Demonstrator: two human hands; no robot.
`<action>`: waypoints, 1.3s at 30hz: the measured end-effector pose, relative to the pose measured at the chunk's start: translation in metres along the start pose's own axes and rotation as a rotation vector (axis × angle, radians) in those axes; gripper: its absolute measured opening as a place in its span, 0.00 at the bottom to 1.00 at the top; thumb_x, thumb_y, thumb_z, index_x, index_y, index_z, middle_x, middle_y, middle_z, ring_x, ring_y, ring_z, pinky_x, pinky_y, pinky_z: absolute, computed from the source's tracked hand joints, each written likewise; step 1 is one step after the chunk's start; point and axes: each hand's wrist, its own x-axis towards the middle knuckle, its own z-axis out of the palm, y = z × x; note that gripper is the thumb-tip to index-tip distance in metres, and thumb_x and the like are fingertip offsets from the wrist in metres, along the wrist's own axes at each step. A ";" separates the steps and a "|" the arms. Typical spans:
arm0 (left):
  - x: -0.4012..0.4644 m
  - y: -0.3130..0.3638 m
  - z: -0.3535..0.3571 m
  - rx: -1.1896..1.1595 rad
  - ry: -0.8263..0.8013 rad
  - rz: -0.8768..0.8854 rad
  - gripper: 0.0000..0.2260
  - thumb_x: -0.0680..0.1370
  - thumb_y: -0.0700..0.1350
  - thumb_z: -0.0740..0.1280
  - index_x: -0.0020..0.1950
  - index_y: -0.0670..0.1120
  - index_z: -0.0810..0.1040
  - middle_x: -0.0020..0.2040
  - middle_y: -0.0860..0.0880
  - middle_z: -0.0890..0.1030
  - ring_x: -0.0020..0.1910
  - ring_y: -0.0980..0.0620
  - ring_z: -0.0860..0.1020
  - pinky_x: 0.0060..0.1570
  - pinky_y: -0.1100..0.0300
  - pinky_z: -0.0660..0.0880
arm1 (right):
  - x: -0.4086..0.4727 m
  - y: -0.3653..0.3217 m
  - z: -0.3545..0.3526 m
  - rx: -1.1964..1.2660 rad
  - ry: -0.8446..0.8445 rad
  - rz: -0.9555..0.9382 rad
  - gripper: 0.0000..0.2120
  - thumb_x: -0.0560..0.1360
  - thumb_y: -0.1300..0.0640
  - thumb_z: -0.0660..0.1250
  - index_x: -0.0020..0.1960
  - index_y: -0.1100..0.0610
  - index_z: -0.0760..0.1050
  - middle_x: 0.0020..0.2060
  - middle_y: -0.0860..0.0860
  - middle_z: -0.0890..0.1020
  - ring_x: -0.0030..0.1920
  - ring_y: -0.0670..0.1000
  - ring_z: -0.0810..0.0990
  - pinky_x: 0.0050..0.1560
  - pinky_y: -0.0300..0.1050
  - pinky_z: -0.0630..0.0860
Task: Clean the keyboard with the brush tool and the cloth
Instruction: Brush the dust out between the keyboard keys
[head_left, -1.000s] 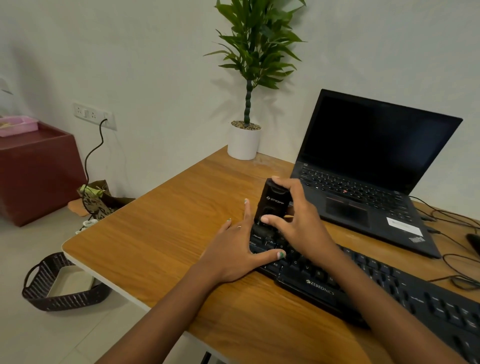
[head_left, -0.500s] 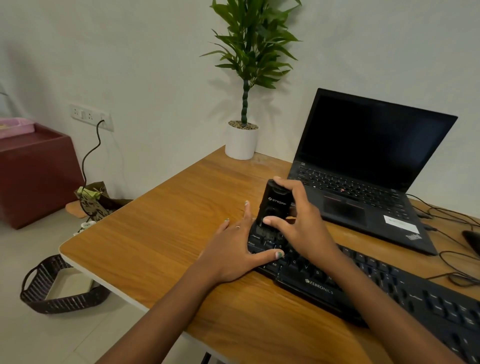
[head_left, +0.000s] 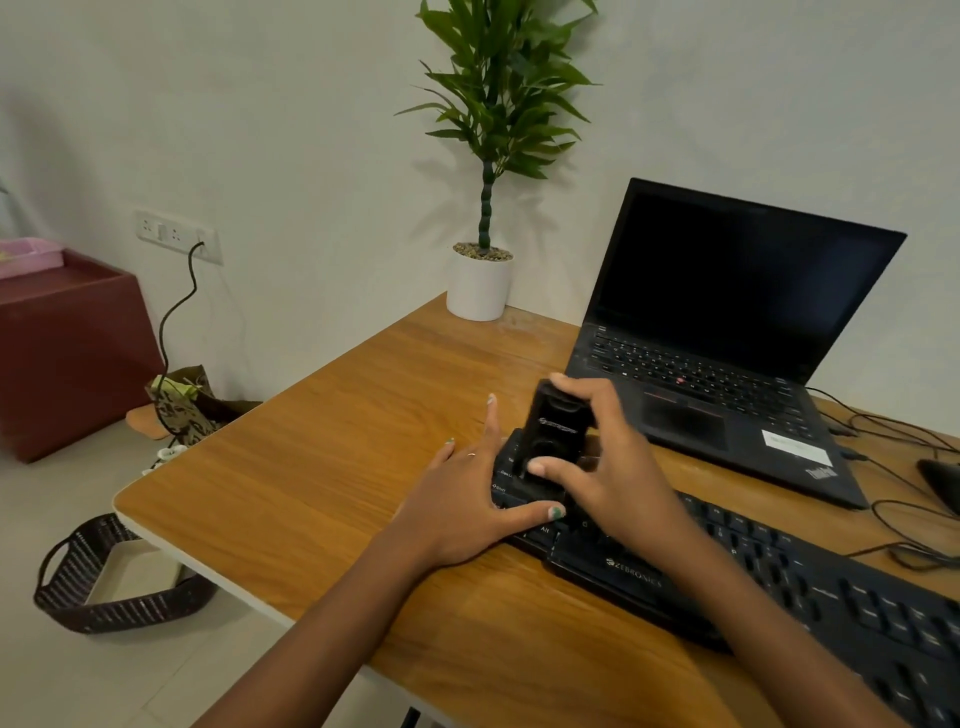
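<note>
A black keyboard (head_left: 810, 587) lies across the wooden desk (head_left: 322, 483), running from the middle to the lower right. My right hand (head_left: 618, 467) grips a black boxy brush tool (head_left: 553, 428), held upright with its lower end on the keyboard's left keys. My left hand (head_left: 462, 499) lies flat with fingers spread at the keyboard's left end, its thumb resting on the front keys. The brush's bristles are hidden under the tool. No cloth is in view.
An open black laptop (head_left: 727, 332) stands behind the keyboard. A potted plant (head_left: 480, 280) sits at the desk's far corner. Cables (head_left: 893, 525) trail at the right. On the floor at left are a dark basket (head_left: 109, 587), a bag and a maroon cabinet (head_left: 67, 353).
The brush tool and my right hand stay on the keyboard's left end, shifting only slightly. My left hand keeps its place. The view has drifted a little.
</note>
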 end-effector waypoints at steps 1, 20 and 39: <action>-0.001 0.001 -0.001 -0.020 0.010 0.010 0.51 0.72 0.72 0.60 0.76 0.52 0.29 0.71 0.59 0.71 0.69 0.64 0.66 0.76 0.53 0.49 | 0.005 -0.001 0.010 0.005 0.010 -0.025 0.32 0.70 0.58 0.72 0.64 0.40 0.58 0.53 0.38 0.73 0.51 0.42 0.78 0.45 0.38 0.79; -0.005 0.008 -0.007 -0.051 0.010 0.003 0.50 0.73 0.66 0.65 0.77 0.52 0.31 0.67 0.63 0.73 0.65 0.66 0.66 0.74 0.53 0.55 | 0.015 0.000 0.015 -0.037 -0.016 -0.068 0.33 0.70 0.58 0.72 0.66 0.41 0.58 0.61 0.46 0.73 0.56 0.46 0.76 0.53 0.46 0.78; 0.003 -0.007 -0.001 0.113 -0.060 0.013 0.48 0.59 0.83 0.56 0.73 0.59 0.61 0.72 0.58 0.68 0.71 0.60 0.65 0.76 0.48 0.51 | 0.002 -0.002 0.003 0.047 -0.036 -0.018 0.32 0.70 0.59 0.73 0.63 0.39 0.59 0.54 0.39 0.73 0.51 0.43 0.79 0.48 0.41 0.79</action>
